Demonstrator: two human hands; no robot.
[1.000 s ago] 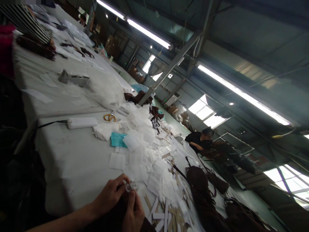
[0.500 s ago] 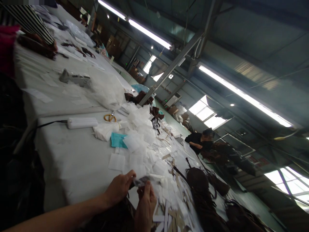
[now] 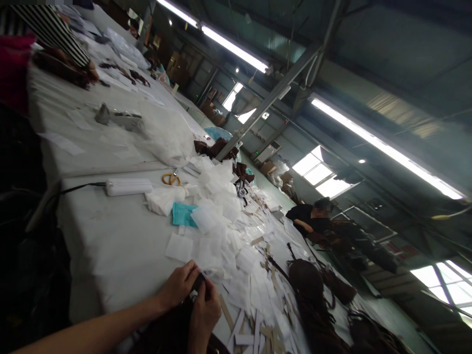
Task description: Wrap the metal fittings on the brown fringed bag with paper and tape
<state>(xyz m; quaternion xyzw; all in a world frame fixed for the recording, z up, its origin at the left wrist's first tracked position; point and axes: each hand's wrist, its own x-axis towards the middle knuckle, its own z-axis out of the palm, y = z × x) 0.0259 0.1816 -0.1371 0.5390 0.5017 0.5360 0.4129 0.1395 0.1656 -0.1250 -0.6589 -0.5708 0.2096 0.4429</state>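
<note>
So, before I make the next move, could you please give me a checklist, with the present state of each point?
1. Both hands at the dark piece: ok. The left hand and right hand meet at the dark piece.
2. Detail of that piece visible: cannot tell. Fingers cover part of it and the light is dim.
3. Scissors away from the hands: ok. They lie on the table, farther off.
4. No loose scraps close by: not ok. White sheets and narrow strips lie near the right hand.
5. Co-worker's hand clear: ok. It is well away, below a striped sleeve.
</note>
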